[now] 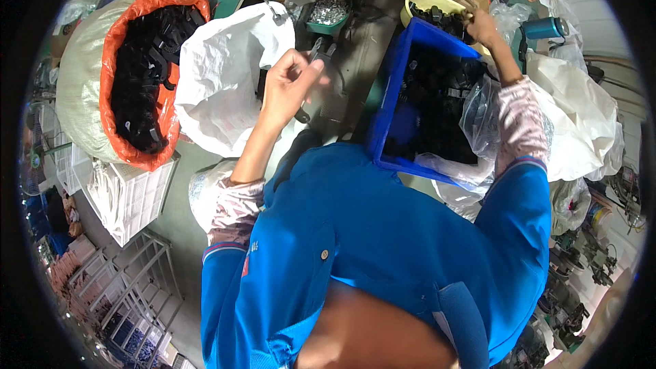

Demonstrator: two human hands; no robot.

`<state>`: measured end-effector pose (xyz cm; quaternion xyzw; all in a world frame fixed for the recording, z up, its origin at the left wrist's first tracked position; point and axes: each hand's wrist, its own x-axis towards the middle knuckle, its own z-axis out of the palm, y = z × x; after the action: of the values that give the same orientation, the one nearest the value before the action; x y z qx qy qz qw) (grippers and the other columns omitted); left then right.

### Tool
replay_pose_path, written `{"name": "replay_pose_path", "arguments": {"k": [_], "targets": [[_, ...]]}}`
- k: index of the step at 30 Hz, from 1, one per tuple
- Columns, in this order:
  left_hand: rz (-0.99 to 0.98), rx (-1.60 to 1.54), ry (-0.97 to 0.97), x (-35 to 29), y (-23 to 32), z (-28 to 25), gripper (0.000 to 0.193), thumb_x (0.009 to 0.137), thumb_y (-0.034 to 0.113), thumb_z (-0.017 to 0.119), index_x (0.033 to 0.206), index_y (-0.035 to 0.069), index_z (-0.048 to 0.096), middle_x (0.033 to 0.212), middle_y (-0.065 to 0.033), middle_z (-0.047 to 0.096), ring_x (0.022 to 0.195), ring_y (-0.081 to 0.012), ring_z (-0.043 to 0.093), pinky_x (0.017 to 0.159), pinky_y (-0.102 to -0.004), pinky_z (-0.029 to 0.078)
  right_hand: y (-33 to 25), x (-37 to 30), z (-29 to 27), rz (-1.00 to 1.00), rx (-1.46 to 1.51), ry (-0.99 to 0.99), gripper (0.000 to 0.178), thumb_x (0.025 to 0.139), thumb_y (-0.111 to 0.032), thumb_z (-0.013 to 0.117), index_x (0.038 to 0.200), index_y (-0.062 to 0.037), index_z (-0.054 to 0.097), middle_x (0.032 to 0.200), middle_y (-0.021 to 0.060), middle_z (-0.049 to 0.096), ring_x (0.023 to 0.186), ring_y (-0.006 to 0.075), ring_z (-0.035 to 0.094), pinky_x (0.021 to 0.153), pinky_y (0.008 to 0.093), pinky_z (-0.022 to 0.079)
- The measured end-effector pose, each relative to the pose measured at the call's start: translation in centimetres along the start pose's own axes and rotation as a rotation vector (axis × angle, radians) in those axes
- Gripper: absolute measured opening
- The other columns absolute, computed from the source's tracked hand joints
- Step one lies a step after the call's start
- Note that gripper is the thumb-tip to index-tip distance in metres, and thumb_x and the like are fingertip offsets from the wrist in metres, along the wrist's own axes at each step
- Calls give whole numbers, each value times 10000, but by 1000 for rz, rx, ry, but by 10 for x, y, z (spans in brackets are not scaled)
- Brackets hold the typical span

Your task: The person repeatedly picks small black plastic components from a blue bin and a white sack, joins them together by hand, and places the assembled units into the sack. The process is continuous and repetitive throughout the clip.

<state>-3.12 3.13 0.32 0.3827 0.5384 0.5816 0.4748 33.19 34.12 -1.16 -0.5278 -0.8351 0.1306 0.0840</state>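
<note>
My left hand [290,85] is raised in front of the white sack, its fingers and thumb closed on a small dark and greyish part [321,53]. Motion blurs the fingertips, so the part's kind is unclear. Far to the right, my right hand [482,27] reaches over the rim of a yellow basin [413,0], with its fingers bent and apart. Small black parts [437,19] lie in that basin. Nearer to me stands a blue crate [384,106], filled with black parts [437,89] and some clear plastic film [480,113].
At the left, an orange-lined sack [109,85] of black parts adjoins an open white sack [212,89]. A green bin [328,28] of small shiny pieces stands at the back. A teal bottle [543,28] and pale sacking [574,113] are at the right.
</note>
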Motion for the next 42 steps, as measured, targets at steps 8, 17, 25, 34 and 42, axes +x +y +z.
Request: {"name": "replay_pose_path", "arguments": {"k": [8, 17, 25, 34, 42], "targets": [[41, -78, 130, -6, -11, -41, 233, 962, 164, 575, 762, 105, 469, 647, -90, 622, 422, -64, 434, 374, -199, 301, 28, 33, 26, 173, 157, -71, 127, 816, -143, 641, 872, -34, 673, 715, 104, 654, 693, 180, 662, 622, 336, 492], [2, -208, 393, -36, -7, -71, 252, 943, 158, 623, 763, 82, 464, 773, -90, 614, 503, -88, 538, 346, -198, 277, 18, 79, 103, 114, -179, -87, 294, 776, -286, 703, 959, -57, 723, 929, 215, 686, 902, 351, 673, 787, 426, 518], [47, -111, 404, -54, -3, -81, 232, 932, 154, 638, 779, 70, 485, 1029, -148, 638, 605, -140, 650, 362, -195, 369, 26, 76, 85, 228, 192, -145, 160, 796, -209, 633, 846, -58, 654, 820, 116, 679, 794, 245, 675, 633, 349, 513], [112, -174, -17, -1, -8, -30, 204, 905, 69, 651, 776, 37, 496, 1250, -225, 590, 745, -136, 692, 496, -199, 479, -123, -30, -7, 107, 1526, -356, 227, 868, -31, 649, 1085, -46, 583, 958, 59, 667, 836, 148, 641, 696, 256, 503], [195, -15, -119, 16, 3, -29, 269, 857, 41, 703, 708, 27, 480, 1141, -186, 645, 857, -112, 649, 775, -259, 508, -217, -83, 15, -48, 1721, -446, 270, 942, -69, 560, 1209, -23, 552, 1067, 97, 652, 912, 209, 648, 817, 307, 524]]}}
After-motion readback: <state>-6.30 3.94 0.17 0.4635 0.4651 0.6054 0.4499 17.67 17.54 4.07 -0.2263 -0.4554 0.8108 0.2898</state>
